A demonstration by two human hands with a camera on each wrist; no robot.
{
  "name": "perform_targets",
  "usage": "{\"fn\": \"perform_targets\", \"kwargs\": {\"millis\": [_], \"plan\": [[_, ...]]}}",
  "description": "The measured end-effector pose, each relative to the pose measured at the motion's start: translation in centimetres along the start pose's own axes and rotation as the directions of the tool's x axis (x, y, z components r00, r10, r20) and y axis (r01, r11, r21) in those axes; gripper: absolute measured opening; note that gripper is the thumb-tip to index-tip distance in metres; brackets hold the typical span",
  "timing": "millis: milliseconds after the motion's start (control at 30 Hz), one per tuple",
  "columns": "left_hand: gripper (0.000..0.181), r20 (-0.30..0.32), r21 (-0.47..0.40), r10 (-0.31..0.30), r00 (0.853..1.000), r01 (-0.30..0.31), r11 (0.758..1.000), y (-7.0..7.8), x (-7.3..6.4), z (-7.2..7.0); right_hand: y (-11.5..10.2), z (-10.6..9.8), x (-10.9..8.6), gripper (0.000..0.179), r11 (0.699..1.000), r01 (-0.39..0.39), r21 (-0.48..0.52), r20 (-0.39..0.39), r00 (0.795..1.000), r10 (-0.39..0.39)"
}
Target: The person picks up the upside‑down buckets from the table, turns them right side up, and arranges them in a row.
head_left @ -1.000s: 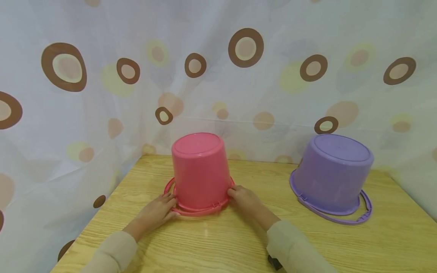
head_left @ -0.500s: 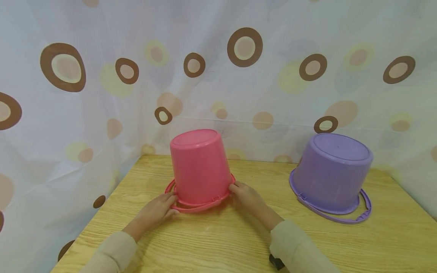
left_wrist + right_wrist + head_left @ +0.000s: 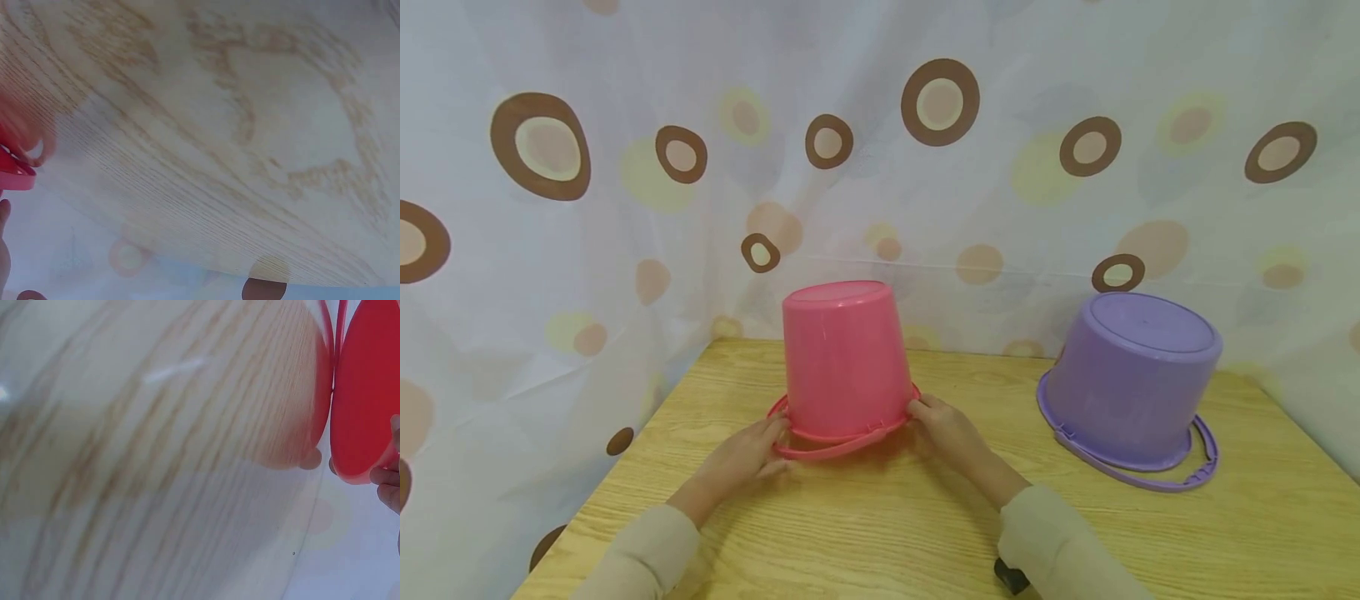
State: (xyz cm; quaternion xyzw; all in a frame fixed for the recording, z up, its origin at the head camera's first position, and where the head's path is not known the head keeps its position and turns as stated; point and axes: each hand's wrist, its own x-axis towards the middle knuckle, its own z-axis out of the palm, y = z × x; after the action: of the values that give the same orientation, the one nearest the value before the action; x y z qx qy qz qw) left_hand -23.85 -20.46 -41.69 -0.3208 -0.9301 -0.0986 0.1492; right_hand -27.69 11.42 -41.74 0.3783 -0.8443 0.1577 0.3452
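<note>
A pink bucket (image 3: 846, 367) is upside down over the left part of the wooden table, its base facing up and tipped slightly back. My left hand (image 3: 737, 462) holds the left side of its rim, where the pink handle (image 3: 831, 452) loops along the front. On the opposite side, my right hand (image 3: 946, 433) pinches the rim between thumb and fingers. The right wrist view shows fingertips (image 3: 389, 478) on the red-looking bucket wall (image 3: 365, 394), with its reflection on the tabletop. Only a bit of rim (image 3: 17, 181) shows in the left wrist view.
A purple bucket (image 3: 1127, 392) stands upside down at the right, its handle (image 3: 1150, 483) lying toward me. Behind and to the left hangs a curtain (image 3: 865, 200) patterned with circles. A small black object (image 3: 1011, 575) shows by my right sleeve.
Both hands have raised the pink bucket slightly; its front rim is higher and its base tips farther back. It has also shifted a little to the right. The purple bucket stays put.
</note>
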Motion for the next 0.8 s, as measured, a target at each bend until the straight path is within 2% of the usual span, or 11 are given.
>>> {"fn": "perform_targets", "kwargs": {"millis": [100,200,333,433,500,567,800], "plan": [[0.055,-0.046,0.028,-0.017,0.999,0.018,0.999,0.2,0.1,0.3,0.0,-0.2,0.1,0.020,1.000,0.004,-0.003,-0.005,1.000,-0.004],[0.050,-0.164,0.077,0.025,0.986,-0.013,0.997,0.2,0.2,0.9,-0.1,-0.4,0.1,0.020,1.000,0.020,-0.005,-0.024,1.000,-0.020],[0.049,-0.339,0.128,0.118,0.933,-0.079,0.989,0.0,0.5,1.5,-0.4,-0.6,0.2,0.020,0.999,0.047,0.004,-0.061,0.997,-0.047],[0.049,-0.420,0.130,0.145,0.896,-0.099,0.987,-0.1,0.7,1.5,-0.5,-0.8,0.4,0.019,0.999,0.047,0.012,-0.077,0.996,-0.046],[0.045,-0.451,0.128,0.146,0.880,-0.098,0.987,-0.1,0.8,1.4,-0.5,-0.9,0.5,0.020,0.999,0.046,0.004,-0.089,0.995,-0.045],[0.039,-0.468,0.124,0.136,0.873,-0.087,0.988,-0.1,0.9,1.4,-0.6,-1.1,0.6,0.020,0.999,0.040,-0.008,-0.106,0.994,-0.041],[0.030,-0.495,0.127,0.089,0.865,-0.030,0.991,-0.1,1.1,1.1,-0.6,-1.1,0.8,0.026,1.000,-0.006,-0.023,-0.156,0.988,0.003]]}}
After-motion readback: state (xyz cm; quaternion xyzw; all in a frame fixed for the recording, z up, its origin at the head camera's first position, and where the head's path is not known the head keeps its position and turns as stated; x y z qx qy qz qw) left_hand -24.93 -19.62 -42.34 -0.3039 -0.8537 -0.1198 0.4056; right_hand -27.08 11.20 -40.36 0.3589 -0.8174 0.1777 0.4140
